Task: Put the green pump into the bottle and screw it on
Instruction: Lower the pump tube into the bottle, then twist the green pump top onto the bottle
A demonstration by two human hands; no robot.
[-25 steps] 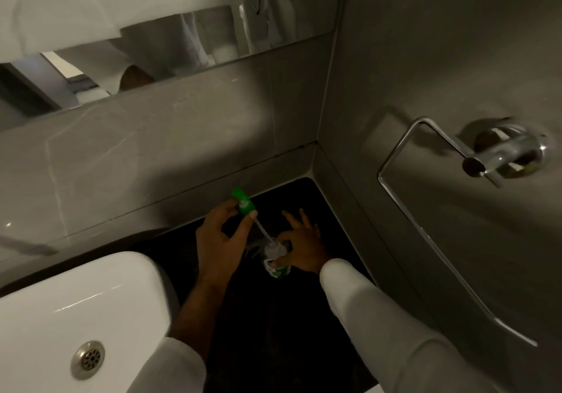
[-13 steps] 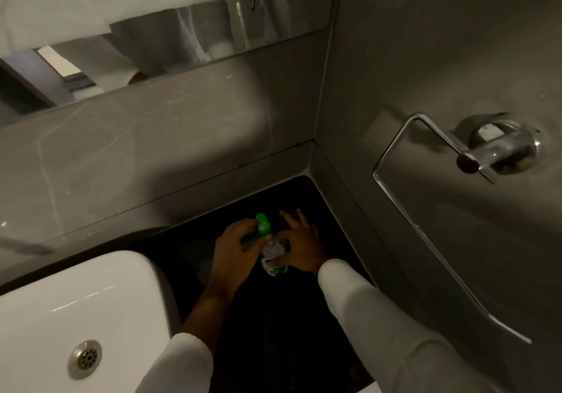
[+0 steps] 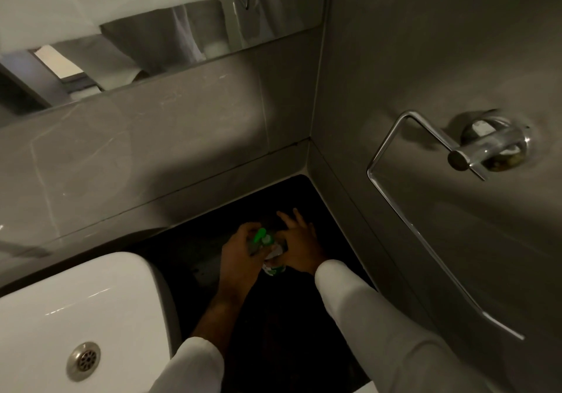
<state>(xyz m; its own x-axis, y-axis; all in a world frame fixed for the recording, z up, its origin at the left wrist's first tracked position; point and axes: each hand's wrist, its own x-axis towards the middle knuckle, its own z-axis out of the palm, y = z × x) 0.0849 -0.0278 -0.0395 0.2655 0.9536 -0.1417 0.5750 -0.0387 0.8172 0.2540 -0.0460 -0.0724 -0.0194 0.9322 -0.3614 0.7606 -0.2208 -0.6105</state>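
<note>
Green pump (image 3: 260, 235) seated on bottle (image 3: 274, 266)

Left hand (image 3: 240, 258) fingers clamp the plastic pump; right hand (image 3: 299, 248) grips the bottle, mostly hidden, on the dark counter (image 3: 273, 331).

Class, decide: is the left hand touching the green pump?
Touching. The head view shows the left hand with its fingers wrapped around the green pump sitting atop the bottle.

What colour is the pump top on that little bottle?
Bright green: the pump shows between both hands, atop the bottle, in the head view.
</note>
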